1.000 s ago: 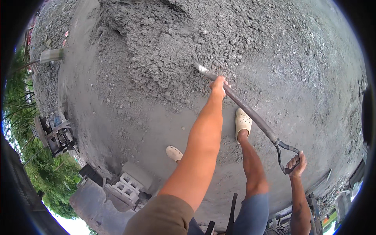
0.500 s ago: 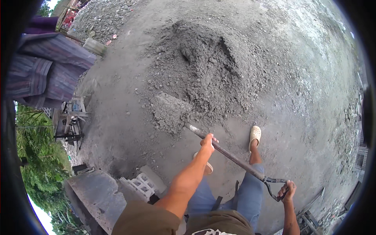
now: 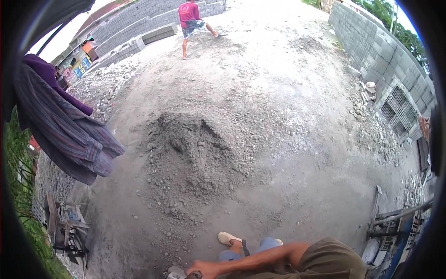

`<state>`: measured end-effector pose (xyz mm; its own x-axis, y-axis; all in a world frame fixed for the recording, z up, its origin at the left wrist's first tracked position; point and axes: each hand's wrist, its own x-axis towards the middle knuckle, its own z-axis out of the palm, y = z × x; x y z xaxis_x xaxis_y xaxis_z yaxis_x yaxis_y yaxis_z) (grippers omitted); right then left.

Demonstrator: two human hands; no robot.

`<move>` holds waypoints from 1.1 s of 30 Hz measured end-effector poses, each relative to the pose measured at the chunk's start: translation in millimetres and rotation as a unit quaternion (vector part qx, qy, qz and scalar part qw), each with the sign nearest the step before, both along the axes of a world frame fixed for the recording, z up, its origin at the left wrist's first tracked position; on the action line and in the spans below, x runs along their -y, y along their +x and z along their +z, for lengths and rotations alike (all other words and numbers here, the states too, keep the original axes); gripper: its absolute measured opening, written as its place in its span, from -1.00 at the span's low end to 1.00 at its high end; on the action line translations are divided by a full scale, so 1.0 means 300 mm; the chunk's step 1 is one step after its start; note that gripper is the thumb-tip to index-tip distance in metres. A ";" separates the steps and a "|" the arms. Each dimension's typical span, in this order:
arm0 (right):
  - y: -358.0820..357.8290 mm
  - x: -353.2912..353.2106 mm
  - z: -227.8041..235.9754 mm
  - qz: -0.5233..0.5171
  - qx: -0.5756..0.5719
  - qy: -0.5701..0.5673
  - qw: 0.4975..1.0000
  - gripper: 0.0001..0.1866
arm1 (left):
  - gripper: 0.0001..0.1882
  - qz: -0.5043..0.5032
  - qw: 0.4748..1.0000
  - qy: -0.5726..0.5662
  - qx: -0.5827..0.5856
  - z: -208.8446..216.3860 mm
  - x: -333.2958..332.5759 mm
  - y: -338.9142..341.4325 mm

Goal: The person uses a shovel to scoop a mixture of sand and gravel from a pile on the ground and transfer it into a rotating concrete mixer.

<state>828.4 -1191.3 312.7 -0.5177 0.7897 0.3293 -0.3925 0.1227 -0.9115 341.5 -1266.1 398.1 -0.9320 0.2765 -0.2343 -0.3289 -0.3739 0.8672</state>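
Where the head view cuts off at its lower edge, we see the left hand [image 3: 204, 269] curled tight around the dark shaft of a shovel [image 3: 194, 275], of which only a short stub and a bit of pale metal show at bottom centre; the right hand is out of frame. Just above lies a pale shoe [image 3: 228, 238], and in the middle of the frame rises a rough grey mound of gravelly mix [image 3: 195, 149], with a striped cloth [image 3: 69, 135] hanging at left.
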 end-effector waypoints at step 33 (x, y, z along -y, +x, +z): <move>0.828 1.566 -1.139 -0.737 -0.064 -0.638 0.215 -0.62 | -0.91 -0.695 0.342 -0.598 0.207 -2.826 0.196 2.689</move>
